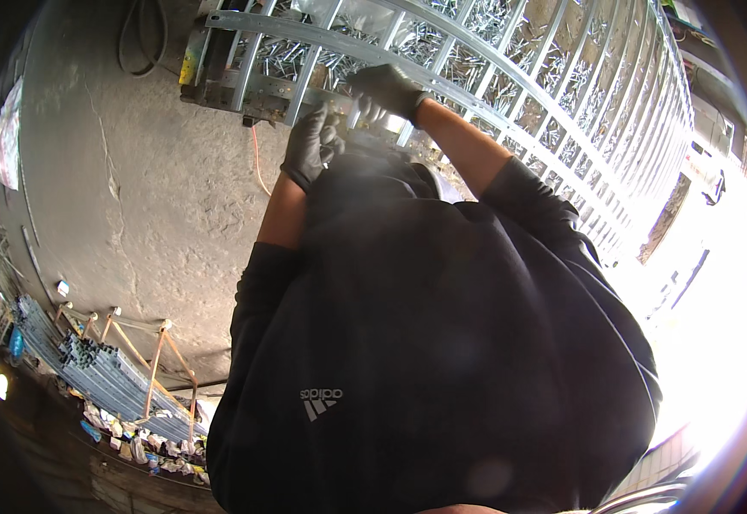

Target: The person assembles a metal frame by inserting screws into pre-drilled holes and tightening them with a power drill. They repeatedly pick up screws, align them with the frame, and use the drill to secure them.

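Both my hands wear dark grey gloves and are at the near edge of a long galvanized metal frame point(330, 41). My left hand point(307, 147) is just off the frame's near side, fingers curled in; anything in them is too small to make out. Over the near rail and to the right, my right hand point(388, 90) has its fingers bent down and somewhat blurred, and what they hold, if anything, is hidden. Loose, shiny screw-like metal pieces point(281, 58) lie in heaps beneath the frame's crossbars.
Parallel metal crossbars point(553, 86) run off to the right. On the left, a concrete floor point(193, 184) bears a dark cable loop point(142, 38) and a thin orange cord point(258, 163). Metal tubes point(116, 377) lie stacked by a rusty stand point(157, 360) at the lower left.
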Tool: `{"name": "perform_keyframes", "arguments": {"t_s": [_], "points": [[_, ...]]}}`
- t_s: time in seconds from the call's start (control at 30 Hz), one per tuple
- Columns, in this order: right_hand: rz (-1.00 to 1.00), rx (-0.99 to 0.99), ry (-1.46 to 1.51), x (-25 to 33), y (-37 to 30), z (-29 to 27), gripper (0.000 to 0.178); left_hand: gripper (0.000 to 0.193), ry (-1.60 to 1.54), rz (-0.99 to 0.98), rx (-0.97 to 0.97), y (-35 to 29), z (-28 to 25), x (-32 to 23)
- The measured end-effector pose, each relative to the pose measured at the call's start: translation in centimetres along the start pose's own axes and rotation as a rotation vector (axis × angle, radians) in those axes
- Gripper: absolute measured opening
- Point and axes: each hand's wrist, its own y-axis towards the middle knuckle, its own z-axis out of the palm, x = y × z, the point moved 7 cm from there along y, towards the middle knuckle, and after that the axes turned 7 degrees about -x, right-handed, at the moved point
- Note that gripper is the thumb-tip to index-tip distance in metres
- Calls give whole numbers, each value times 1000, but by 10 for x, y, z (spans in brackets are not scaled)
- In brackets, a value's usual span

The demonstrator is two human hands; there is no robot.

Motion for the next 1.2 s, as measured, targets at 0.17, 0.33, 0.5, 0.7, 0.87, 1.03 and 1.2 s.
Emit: {"name": "perform_keyframes", "arguments": {"t_s": [0.17, 0.33, 0.5, 0.7, 0.87, 1.03, 1.2], "points": [[-312, -183, -750, -1, 38, -57, 13, 41, 73, -17, -249, -4, -87, -5], [-108, -219, -699, -42, 59, -103, 14, 42, 357, 76, -123, -2, -115, -9], [-418, -332, -1023, -27, 52, -91, 18, 39, 742, 88, 63, 15, -78, -5], [-350, -283, -1390, 7, 41, -62, 25, 31, 787, 103, 134, 46, -48, 11], [-179, -276, -1498, 14, 60, -68, 27, 31, 776, 101, 84, 54, -56, 20], [-359, -343, -1564, -17, 68, -72, 22, 33, 691, 93, 52, 46, -57, 16], [-384, -319, -1489, -38, 86, -75, 17, 32, 519, 115, -13, 43, -54, 12]]}}
